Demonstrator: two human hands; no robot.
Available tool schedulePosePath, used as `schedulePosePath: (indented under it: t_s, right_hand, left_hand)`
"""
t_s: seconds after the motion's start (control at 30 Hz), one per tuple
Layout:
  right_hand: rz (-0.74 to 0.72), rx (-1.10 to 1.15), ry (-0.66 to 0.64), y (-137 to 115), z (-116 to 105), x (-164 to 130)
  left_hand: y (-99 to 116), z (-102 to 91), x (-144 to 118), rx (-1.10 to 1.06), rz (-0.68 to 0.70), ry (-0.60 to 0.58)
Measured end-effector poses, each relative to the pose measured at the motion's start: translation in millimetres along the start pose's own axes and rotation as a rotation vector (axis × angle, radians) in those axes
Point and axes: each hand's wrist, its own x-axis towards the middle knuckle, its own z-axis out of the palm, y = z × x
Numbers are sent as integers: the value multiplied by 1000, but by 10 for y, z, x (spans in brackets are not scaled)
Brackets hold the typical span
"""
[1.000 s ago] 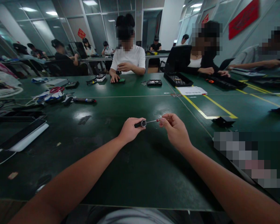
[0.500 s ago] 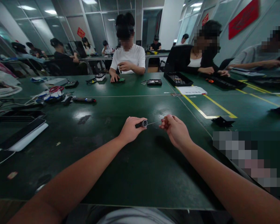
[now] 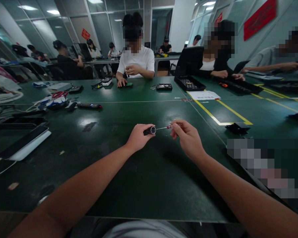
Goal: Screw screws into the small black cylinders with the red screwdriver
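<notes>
My left hand (image 3: pixel 138 137) is closed round a short black cylinder (image 3: pixel 152 130), its round, pale-rimmed end turned to the right. In my right hand (image 3: pixel 186 135) is a thin screwdriver (image 3: pixel 167 127) with a reddish handle, pinched between thumb and fingers. Its slender metal shaft points left, and the tip meets the round end of the cylinder; whether it sits inside cannot be made out. Both hands are held above the green tabletop (image 3: pixel 139 185). Most of the cylinder's body is hidden by my left hand.
On the left lie a white-and-black box (image 3: pixel 27 143), a dark pen-like tool (image 3: pixel 89 106) and red-handled scissors (image 3: pixel 60 95). A black part (image 3: pixel 237 128) lies to the right by yellow tape. Across the table a person in a white shirt (image 3: pixel 136 62) handles a green board.
My right hand has shifted its grip on the screwdriver, and more of the reddish handle shows. The shaft tilts a little differently. My left hand has stayed almost still with the cylinder.
</notes>
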Motion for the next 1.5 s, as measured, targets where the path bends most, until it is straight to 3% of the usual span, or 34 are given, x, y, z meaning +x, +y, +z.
schedulePosePath:
  t_s: [0.13, 0.33, 0.57, 0.8, 1.1, 1.2, 1.3, 1.5]
  right_hand:
    - [-14, 1, -69, -62, 10, -37]
    - [31, -216, 14, -71, 51, -63]
    - [15, -123, -2, 13, 51, -51]
    - [48, -261, -51, -52, 27, -53]
    - [30, -66, 27, 26, 55, -24]
    - [223, 227, 122, 56, 40, 36]
    - [398, 400, 152, 84, 15, 82]
    - [290, 388, 166, 122, 63, 50]
  left_hand:
    - [-18, 9, 0, -9, -32, 22]
    - [-7, -3, -1, -17, -24, -14]
    - [-70, 23, 0, -43, -3, 8]
    - [-52, 7, -5, -62, -17, -4]
    - [11, -12, -12, -17, 20, -13]
    - [77, -46, -21, 55, 116, -27]
    - [86, -56, -19, 102, 107, -8]
    - [8, -6, -3, 115, 79, 2]
